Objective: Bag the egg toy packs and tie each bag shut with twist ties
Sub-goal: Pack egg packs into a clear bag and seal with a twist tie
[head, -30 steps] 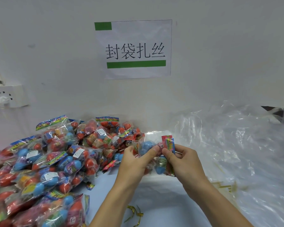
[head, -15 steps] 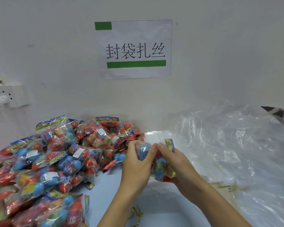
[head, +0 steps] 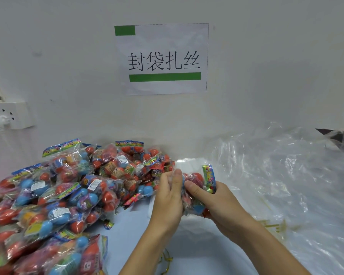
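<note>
Both grips hold egg toy pack (head: pixel 195 187) between them: left hand (head: pixel 168 197), right hand (head: pixel 213 201).

1. The egg toy packs (head: pixel 72 193) are showing red and blue eggs under rainbow-printed header strips.
2. The wall sign (head: pixel 163 58) is displaying black characters and green bars on white.
3. The twist ties (head: pixel 166 261) are glinting gold.
4. The tabletop (head: pixel 131 231) is looking pale blue.
</note>
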Available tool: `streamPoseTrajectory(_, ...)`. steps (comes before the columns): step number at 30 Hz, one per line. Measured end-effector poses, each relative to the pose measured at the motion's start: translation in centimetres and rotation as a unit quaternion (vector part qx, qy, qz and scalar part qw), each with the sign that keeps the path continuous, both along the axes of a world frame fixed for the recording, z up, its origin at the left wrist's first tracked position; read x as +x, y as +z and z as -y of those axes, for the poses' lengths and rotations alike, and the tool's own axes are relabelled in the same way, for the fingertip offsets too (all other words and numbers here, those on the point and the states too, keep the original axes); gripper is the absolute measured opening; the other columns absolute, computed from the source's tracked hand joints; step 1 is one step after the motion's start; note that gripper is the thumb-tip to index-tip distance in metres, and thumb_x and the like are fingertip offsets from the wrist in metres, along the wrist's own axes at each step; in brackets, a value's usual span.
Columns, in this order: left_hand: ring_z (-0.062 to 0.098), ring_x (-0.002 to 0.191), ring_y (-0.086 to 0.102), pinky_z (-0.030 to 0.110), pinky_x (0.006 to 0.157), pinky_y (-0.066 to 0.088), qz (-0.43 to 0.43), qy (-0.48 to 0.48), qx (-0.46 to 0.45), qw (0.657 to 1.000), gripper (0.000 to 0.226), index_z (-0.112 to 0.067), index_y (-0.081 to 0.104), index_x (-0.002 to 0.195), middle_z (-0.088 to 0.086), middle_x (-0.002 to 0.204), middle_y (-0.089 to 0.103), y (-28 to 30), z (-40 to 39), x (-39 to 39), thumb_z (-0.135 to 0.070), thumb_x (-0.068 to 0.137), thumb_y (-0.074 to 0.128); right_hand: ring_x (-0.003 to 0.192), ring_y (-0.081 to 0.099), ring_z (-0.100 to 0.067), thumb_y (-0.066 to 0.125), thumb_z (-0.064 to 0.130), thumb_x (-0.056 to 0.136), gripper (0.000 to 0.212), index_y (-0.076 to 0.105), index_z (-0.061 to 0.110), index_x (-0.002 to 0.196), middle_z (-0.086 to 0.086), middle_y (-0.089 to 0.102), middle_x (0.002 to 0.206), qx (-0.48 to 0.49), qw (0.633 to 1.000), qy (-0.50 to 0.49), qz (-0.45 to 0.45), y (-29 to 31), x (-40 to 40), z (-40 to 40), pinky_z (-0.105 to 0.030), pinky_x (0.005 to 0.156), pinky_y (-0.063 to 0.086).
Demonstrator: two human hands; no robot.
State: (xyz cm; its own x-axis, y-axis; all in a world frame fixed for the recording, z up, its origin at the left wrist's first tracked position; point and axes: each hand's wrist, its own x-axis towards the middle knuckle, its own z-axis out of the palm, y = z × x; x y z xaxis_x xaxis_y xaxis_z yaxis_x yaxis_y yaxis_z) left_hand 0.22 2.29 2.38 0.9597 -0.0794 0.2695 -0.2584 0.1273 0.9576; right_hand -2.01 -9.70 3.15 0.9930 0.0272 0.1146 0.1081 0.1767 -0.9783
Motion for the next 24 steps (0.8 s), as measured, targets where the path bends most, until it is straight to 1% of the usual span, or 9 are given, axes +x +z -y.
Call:
streamPoseTrajectory(3, -0.005, 0.071, 0.063, 0.012, 0.060, 0.049, 0.022, 0.033, 0.009, 0.999, 0.046, -0.008, 0.055, 0.106, -0.001, 0.086, 0.062, 0.0, 0.2, -0.1, -0.049, 0.096, 0.039, 0.089, 0.076, -0.024, 0.078, 0.038, 0.078, 0.032, 0.077, 0.014, 0.099, -0.011, 0.078, 0.095, -0.007, 1.000, 0.002, 0.008, -0.1, 0.1, -0.1, -0.029, 0.070, 0.060)
streamPoseTrajectory(7, 0.027, 0.097, 0.068, 0.042, 0.085, 0.058, -0.012, 0.062, -0.020, 0.998, 0.049, -0.009, 0.061, 0.103, 0.015, 0.099, 0.069, 0.1, 0.3, -0.1, -0.053, 0.097, 0.041, 0.086, 0.076, -0.018, 0.075, 0.034, 0.088, 0.018, 0.075, 0.021, 0.099, -0.003, 0.078, 0.091, -0.058, 0.998, -0.025, 0.019, -0.5, 0.1, -0.5, -0.030, 0.070, 0.061)
streamPoseTrajectory(9, 0.033, 0.101, 0.068, 0.049, 0.092, 0.056, -0.048, 0.057, -0.046, 0.996, 0.049, -0.006, 0.065, 0.106, 0.020, 0.105, 0.070, 0.1, 0.2, 0.0, -0.051, 0.099, 0.046, 0.081, 0.074, -0.010, 0.074, 0.039, 0.088, 0.020, 0.071, 0.022, 0.099, 0.004, 0.077, 0.088, -0.125, 0.988, -0.078, 0.036, -0.8, 0.2, -0.9, -0.024, 0.068, 0.058)
streamPoseTrajectory(12, 0.030, 0.086, 0.068, 0.047, 0.079, 0.056, -0.048, 0.086, -0.018, 0.995, 0.044, -0.010, 0.064, 0.093, 0.015, 0.088, 0.068, 0.1, 0.3, -0.1, -0.052, 0.097, 0.051, 0.077, 0.070, -0.007, 0.069, 0.047, 0.088, 0.025, 0.069, 0.023, 0.095, 0.008, 0.073, 0.083, -0.209, 0.967, -0.129, 0.067, -1.0, 0.1, -1.4, -0.028, 0.073, 0.057)
streamPoseTrajectory(14, 0.024, 0.072, 0.062, 0.043, 0.067, 0.051, -0.033, 0.118, -0.012, 0.992, 0.043, -0.012, 0.061, 0.081, 0.009, 0.074, 0.064, 0.1, 0.1, 0.0, -0.049, 0.099, 0.049, 0.082, 0.071, -0.007, 0.065, 0.046, 0.091, 0.023, 0.070, 0.025, 0.099, 0.009, 0.074, 0.087, -0.208, 0.970, -0.098, 0.080, -0.9, 0.0, -1.6, -0.035, 0.081, 0.060)
streamPoseTrajectory(16, 0.022, 0.068, 0.061, 0.042, 0.065, 0.051, -0.031, 0.136, -0.011, 0.990, 0.045, -0.011, 0.058, 0.074, 0.010, 0.070, 0.063, 0.2, -0.2, 0.2, -0.046, 0.101, 0.046, 0.088, 0.072, -0.010, 0.064, 0.043, 0.094, 0.021, 0.070, 0.028, 0.107, 0.009, 0.075, 0.092, -0.196, 0.976, -0.055, 0.078, -0.8, -0.2, -1.8, -0.039, 0.082, 0.062)
streamPoseTrajectory(18, 0.026, 0.069, 0.061, 0.045, 0.068, 0.052, -0.048, 0.143, -0.008, 0.989, 0.047, -0.010, 0.057, 0.072, 0.011, 0.070, 0.061, 0.2, -0.5, 0.2, -0.045, 0.101, 0.045, 0.089, 0.072, -0.013, 0.065, 0.040, 0.094, 0.020, 0.068, 0.028, 0.110, 0.007, 0.074, 0.094, -0.190, 0.978, -0.038, 0.071, -0.8, -0.3, -1.9, -0.041, 0.076, 0.064)
streamPoseTrajectory(21, 0.041, 0.092, 0.066, 0.059, 0.086, 0.055, -0.083, 0.128, 0.001, 0.988, 0.054, 0.002, 0.062, 0.094, 0.026, 0.094, 0.068, 0.1, -0.6, 0.3, -0.047, 0.102, 0.041, 0.087, 0.072, -0.015, 0.067, 0.038, 0.092, 0.021, 0.067, 0.027, 0.109, 0.004, 0.073, 0.093, -0.193, 0.978, -0.041, 0.069, -0.7, -0.3, -2.0, -0.038, 0.068, 0.064)
streamPoseTrajectory(24, 0.038, 0.090, 0.067, 0.052, 0.084, 0.057, -0.070, 0.134, 0.003, 0.989, 0.053, -0.001, 0.064, 0.090, 0.020, 0.091, 0.070, 0.0, -0.5, 0.4, -0.045, 0.103, 0.039, 0.087, 0.072, -0.016, 0.067, 0.037, 0.092, 0.019, 0.067, 0.025, 0.107, 0.004, 0.072, 0.092, -0.201, 0.975, -0.048, 0.080, -0.7, -0.4, -2.0, -0.039, 0.067, 0.064)
